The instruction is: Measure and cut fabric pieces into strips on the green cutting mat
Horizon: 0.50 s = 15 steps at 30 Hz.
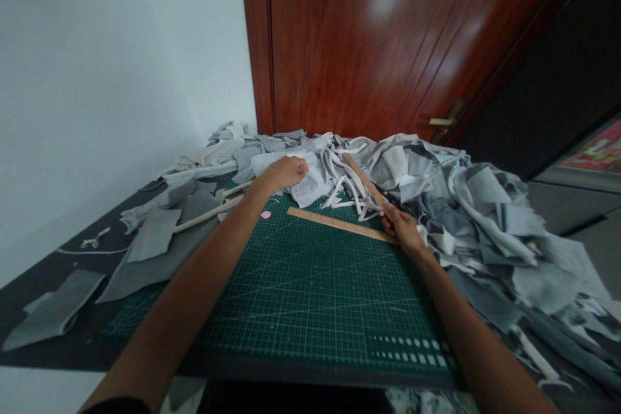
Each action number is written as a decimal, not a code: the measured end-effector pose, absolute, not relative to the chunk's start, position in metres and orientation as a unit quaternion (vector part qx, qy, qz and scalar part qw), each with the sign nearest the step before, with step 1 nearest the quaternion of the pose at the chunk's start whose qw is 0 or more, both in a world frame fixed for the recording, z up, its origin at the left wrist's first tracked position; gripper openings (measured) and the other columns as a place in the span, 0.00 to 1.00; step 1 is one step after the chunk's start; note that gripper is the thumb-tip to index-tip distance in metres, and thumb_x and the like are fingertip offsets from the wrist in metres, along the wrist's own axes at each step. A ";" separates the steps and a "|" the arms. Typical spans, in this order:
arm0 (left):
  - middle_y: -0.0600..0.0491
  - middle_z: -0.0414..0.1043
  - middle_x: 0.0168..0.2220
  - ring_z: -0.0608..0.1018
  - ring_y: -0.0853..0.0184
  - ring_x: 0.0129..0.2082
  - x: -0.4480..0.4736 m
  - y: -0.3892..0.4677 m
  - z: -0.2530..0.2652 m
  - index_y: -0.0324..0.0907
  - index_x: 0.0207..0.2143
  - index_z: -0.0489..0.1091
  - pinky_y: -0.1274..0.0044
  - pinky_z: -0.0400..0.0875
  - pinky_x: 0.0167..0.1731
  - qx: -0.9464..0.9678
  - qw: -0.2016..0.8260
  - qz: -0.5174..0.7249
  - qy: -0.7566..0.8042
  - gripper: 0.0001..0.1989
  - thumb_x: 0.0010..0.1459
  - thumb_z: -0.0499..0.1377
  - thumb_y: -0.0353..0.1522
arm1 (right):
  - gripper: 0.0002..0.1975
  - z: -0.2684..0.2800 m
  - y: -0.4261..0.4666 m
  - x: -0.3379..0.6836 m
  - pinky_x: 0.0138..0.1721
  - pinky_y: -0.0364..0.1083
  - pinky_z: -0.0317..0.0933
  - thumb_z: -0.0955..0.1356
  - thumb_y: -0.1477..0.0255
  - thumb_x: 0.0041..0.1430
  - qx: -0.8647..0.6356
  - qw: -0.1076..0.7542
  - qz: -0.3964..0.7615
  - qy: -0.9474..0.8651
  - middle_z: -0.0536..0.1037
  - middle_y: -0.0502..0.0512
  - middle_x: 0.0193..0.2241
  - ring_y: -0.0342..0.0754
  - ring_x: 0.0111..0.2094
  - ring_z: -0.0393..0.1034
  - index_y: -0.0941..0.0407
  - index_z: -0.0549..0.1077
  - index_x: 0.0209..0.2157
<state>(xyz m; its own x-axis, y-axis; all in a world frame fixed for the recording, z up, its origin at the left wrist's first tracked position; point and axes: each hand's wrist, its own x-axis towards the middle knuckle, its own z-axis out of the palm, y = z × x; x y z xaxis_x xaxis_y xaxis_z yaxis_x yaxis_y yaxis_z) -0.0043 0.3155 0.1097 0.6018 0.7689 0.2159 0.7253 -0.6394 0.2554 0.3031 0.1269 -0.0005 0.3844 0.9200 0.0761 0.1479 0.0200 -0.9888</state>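
My right hand (402, 228) is closed on the near end of a wooden ruler (365, 181), which slants up and left over the scraps. A second wooden ruler (339, 224) lies flat on the green cutting mat (310, 291), its right end reaching close to my right wrist. Over pale grey cloth (310, 186) at the mat's far side, my left hand (286, 173) is closed, fingers pinched together. What it pinches, if anything, is too small to tell. Between the hands lies a tangle of white fabric strips (356, 191).
Grey and white fabric scraps (490, 207) heap along the back and right of the dark table (53, 362). More grey cloth pieces (160, 233) lie at left, with a small pink disc (265, 215) on the mat. A white wall (121, 77) and wooden door (349, 45) stand behind.
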 end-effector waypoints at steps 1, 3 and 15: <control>0.49 0.82 0.46 0.81 0.62 0.45 -0.004 0.314 0.110 0.46 0.47 0.79 0.74 0.72 0.46 0.893 0.074 0.139 0.421 0.16 0.61 0.56 0.29 | 0.37 0.000 0.127 0.303 0.17 0.42 0.39 0.71 0.33 0.45 -0.605 0.571 0.347 -0.432 0.61 0.43 0.18 0.38 0.16 0.49 0.56 0.73 0.32; 0.49 0.83 0.45 0.81 0.62 0.44 -0.002 0.310 0.109 0.46 0.47 0.80 0.74 0.72 0.46 0.896 0.081 0.102 0.424 0.16 0.61 0.56 0.30 | 0.35 0.002 0.127 0.302 0.17 0.41 0.40 0.71 0.34 0.46 -0.588 0.582 0.349 -0.440 0.62 0.43 0.19 0.38 0.16 0.49 0.55 0.73 0.33; 0.43 0.77 0.57 0.78 0.48 0.52 0.013 0.282 0.095 0.49 0.53 0.78 0.64 0.73 0.49 0.884 0.092 -0.131 0.439 0.30 0.46 0.72 0.45 | 0.32 0.000 0.128 0.300 0.16 0.43 0.46 0.67 0.37 0.55 -0.566 0.559 0.306 -0.523 0.70 0.48 0.25 0.40 0.17 0.52 0.53 0.74 0.39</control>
<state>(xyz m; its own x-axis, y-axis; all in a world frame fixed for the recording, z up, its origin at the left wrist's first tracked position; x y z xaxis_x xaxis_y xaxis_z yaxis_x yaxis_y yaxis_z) 0.0131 0.2819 0.0948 0.5802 0.7520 -0.3129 0.8002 -0.5980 0.0467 0.3002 0.1277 -0.0003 0.2645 0.9346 0.2380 0.2495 0.1721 -0.9530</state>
